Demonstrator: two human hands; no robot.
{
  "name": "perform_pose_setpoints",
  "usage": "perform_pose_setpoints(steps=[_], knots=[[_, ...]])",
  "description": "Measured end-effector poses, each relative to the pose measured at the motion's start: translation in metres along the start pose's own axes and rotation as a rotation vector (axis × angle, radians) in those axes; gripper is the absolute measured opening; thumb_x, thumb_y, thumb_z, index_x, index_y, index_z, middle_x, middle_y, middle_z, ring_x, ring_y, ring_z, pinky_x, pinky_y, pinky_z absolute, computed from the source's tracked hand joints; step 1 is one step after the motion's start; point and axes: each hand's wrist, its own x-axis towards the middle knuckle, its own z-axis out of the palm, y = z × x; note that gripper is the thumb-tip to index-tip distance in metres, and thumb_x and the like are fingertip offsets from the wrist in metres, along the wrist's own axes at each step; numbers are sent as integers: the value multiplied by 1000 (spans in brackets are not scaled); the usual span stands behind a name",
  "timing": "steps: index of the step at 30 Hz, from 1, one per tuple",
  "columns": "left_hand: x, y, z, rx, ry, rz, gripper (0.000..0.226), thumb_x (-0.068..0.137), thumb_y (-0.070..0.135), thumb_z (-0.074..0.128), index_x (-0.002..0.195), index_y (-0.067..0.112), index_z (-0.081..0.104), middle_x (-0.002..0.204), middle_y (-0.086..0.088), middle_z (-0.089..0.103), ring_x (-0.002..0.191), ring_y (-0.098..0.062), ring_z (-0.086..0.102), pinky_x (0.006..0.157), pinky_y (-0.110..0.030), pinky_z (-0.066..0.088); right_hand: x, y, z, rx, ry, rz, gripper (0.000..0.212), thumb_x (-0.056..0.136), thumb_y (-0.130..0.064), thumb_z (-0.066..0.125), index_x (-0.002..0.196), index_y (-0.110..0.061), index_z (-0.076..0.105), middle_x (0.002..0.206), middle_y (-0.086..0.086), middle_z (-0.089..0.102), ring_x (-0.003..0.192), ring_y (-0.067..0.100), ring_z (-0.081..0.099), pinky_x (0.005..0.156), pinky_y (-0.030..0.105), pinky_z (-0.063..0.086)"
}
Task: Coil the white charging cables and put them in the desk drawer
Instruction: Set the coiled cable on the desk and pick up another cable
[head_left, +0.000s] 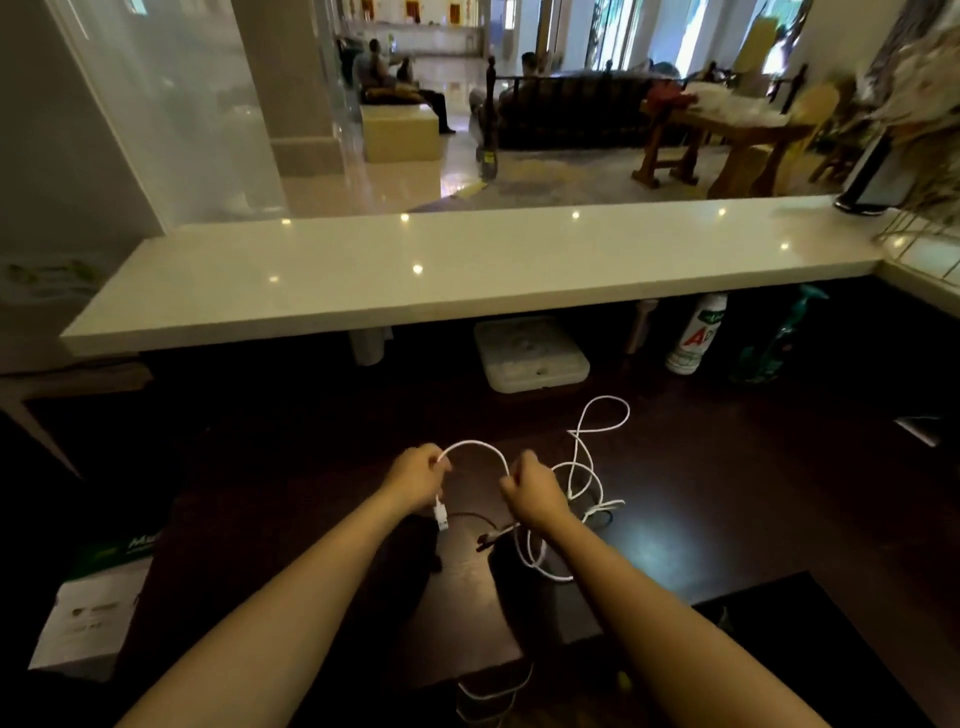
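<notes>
1. Left hand (415, 475) was closed around the white cable (475, 448) near its plug, so the end could not slip.
2. My right hand (530, 493) pinched the same cable further along, making one arch between them.
3. I saw the remaining cable lying loose on the dark desk (727, 519); no drawer was visible.

cables (582, 483) on desk (727, 493) | counter (467, 265) behind (raised)

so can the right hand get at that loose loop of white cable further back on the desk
Probably yes. The cable loop lies in the open on the dark desk, just beyond the right hand, with nothing between them. But that hand's grip is closed on the white cable it shares with the left hand.
</notes>
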Motion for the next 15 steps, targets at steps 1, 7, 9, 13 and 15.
perform_pose_setpoints(steps=[1,7,9,13,15], knots=[[-3,18,-14,-102,-5,33,25,95,13,44,73,20,54,68,-5,56,52,-11,58,56,-27,48,3,-9,-12,67,27,-23,8,87,-12,49,90,-8,43,95,22,61,91,38,61,76,40,49],[-35,132,-100,-825,-169,154,26,100,18,34,84,8,53,45,4,35,33,-3,29,29,-14,22,10,-79,-90,175,186,-202,15,92,-13,48,98,-2,57,104,21,64,97,33,59,72,28,36],[-44,165,-137,-1007,-250,212,27,100,20,32,86,7,51,37,9,31,29,-1,23,27,-13,15,4,-106,-118,211,242,-288,21,92,-17,51,97,1,61,96,18,67,87,27,60,72,29,39],[-72,218,-219,-1208,-267,371,30,100,21,30,84,8,51,35,6,31,27,-4,24,29,-14,13,-16,-154,-169,320,280,-471,36,95,-27,48,83,0,68,60,6,58,56,12,51,58,19,41],[-87,235,-257,-1268,-213,460,32,100,22,29,83,8,53,36,6,32,28,-4,25,29,-13,14,-25,-168,-187,338,313,-538,36,96,-28,46,82,-4,69,56,1,52,52,9,48,50,13,38]])
